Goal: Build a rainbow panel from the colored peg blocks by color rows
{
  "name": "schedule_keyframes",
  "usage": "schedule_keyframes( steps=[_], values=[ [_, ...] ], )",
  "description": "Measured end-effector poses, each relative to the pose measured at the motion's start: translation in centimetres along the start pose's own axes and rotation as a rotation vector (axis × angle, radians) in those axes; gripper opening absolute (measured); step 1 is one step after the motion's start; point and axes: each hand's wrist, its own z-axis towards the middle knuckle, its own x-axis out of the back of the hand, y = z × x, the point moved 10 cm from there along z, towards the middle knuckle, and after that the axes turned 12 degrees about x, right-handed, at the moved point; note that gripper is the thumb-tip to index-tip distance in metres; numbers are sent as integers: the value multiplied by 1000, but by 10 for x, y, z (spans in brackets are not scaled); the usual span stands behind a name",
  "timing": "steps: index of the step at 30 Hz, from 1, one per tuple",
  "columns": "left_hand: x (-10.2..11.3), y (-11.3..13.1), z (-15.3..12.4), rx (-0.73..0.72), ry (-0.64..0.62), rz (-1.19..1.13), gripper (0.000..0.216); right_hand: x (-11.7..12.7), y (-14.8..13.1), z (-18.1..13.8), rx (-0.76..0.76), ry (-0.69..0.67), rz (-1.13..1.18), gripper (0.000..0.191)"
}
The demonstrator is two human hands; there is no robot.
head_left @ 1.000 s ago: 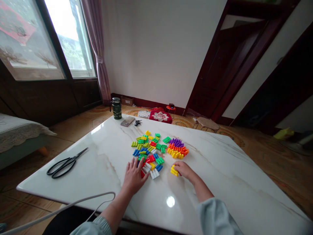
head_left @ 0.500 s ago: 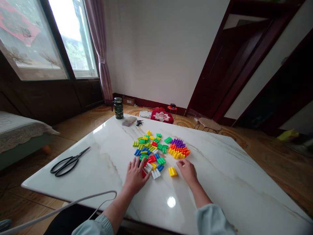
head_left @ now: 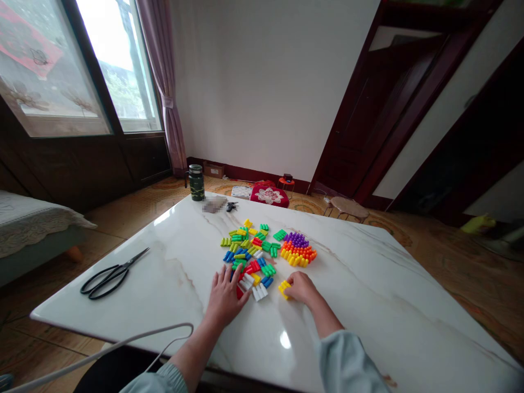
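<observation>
Moved: right hand [head_left: 303, 287], which pinched a yellow ribbed plastic block [head_left: 283, 290]; left of that block, left hand [head_left: 224, 295] lay, fingers spread.

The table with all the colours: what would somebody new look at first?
Probably the bright pile of blocks mid-table, with the purple, orange and yellow cluster beside it on the right. Next, the right hand, its fingers on a yellow block, and the left hand at the pile's near left edge. Then maybe the black scissors on the table's left side.
</observation>
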Motion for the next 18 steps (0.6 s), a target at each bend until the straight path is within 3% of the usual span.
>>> schedule_keyframes(
  steps=[3, 9, 18],
  values=[
    [1, 0, 0, -2, 3, -3, 72, 0, 6, -2, -11, 69, 106, 14],
    [-2, -1, 0, -1, -2, -1, 73, 12, 14, -7, 40, 474, 262, 22],
    [1, -1, 1, -3, 5, -8, 72, 8, 16, 6, 95, 766, 340, 29]
  ],
)
